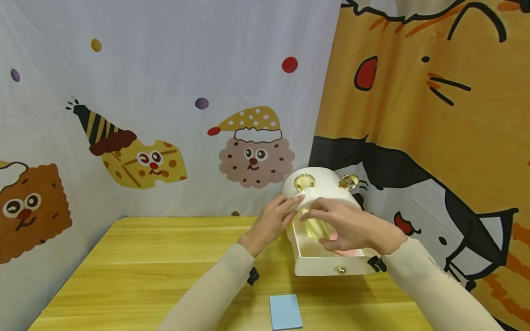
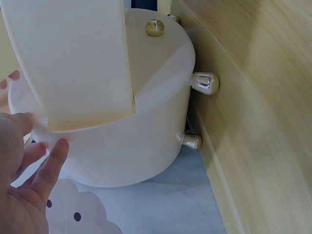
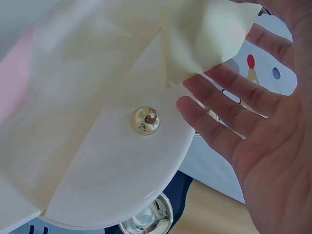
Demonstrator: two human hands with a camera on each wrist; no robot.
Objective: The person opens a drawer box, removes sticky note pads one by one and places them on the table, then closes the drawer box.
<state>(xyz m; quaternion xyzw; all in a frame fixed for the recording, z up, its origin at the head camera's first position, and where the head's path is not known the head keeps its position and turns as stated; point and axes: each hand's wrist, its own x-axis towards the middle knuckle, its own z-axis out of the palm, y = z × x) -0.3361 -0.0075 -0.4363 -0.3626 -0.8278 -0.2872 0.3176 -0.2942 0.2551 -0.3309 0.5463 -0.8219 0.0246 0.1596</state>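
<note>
A white box with gold bear ears [image 1: 315, 176] stands at the back right of the table, its drawer [image 1: 316, 266] pulled out and showing a gold knob. My right hand [image 1: 352, 225] is over the drawer, holding a bent yellow sticky note [image 3: 207, 41] between thumb and fingers. The other fingertips lie along the note's edge. A pink piece of paper [image 1: 347, 253] lies inside the drawer. My left hand [image 1: 271, 222] is at the box's left front, and its extended fingertips touch the white body [image 2: 122, 156] beside the drawer in the left wrist view.
A light blue sticky note pad [image 1: 285, 312] lies on the wooden table [image 1: 174, 266] near the front. Behind the table hangs a white cloth [image 1: 165, 69] with cartoon figures, and on the right an orange one [image 1: 476, 138] close to the box.
</note>
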